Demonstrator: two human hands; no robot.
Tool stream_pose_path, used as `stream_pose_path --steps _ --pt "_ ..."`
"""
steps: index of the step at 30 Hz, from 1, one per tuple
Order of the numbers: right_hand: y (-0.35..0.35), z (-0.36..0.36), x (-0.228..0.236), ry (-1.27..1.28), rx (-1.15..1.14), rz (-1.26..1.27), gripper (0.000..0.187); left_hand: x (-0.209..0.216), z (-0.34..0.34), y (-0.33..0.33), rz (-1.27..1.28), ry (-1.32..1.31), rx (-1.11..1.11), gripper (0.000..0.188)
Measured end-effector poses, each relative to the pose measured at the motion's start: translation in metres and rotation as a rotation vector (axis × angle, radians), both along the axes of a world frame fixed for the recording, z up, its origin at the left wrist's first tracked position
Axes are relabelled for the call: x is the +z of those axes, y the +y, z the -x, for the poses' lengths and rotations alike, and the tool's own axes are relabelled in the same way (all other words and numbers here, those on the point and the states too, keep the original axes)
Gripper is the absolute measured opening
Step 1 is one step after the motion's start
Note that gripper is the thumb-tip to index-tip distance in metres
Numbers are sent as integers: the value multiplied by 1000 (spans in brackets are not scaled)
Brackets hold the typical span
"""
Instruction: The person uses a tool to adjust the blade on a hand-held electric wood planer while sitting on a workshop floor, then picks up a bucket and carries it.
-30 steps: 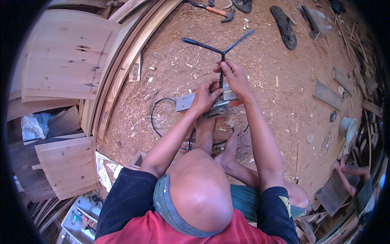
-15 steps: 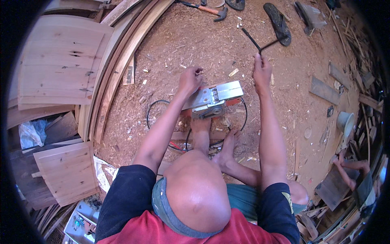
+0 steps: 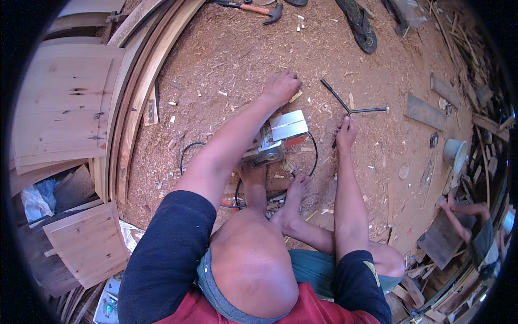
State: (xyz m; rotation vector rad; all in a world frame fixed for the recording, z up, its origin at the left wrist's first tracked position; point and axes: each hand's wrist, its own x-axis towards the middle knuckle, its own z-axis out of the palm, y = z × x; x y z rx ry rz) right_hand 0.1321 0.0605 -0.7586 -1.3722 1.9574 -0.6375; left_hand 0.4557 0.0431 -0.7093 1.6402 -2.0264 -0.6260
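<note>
A slim, black Y-shaped socket wrench (image 3: 349, 112) is jutting from the clenched right hand (image 3: 346, 132), right of a smooth-soled electric planer (image 3: 288, 125); beyond, the left hand (image 3: 282, 88) is curling loosely, any hold unclear.

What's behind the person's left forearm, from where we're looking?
Past the left forearm, a power tool shows, its silver plate and round grey part in view, with black cord on either side. The forearm hides the tool's left part, which cannot be seen.

Soft daylight, dark curved edges
</note>
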Motion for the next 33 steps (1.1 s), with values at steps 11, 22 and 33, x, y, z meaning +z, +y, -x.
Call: stream_pose_path --steps 11,22,33 --pt "15 -52 53 86 159 196 34 -3 -80 58 103 371 591 21" --pt "22 -110 106 -12 306 305 30 15 -350 259 164 -159 1484 25" --pt "42 -173 154 -172 498 235 21 6 -352 265 129 -96 1612 31"
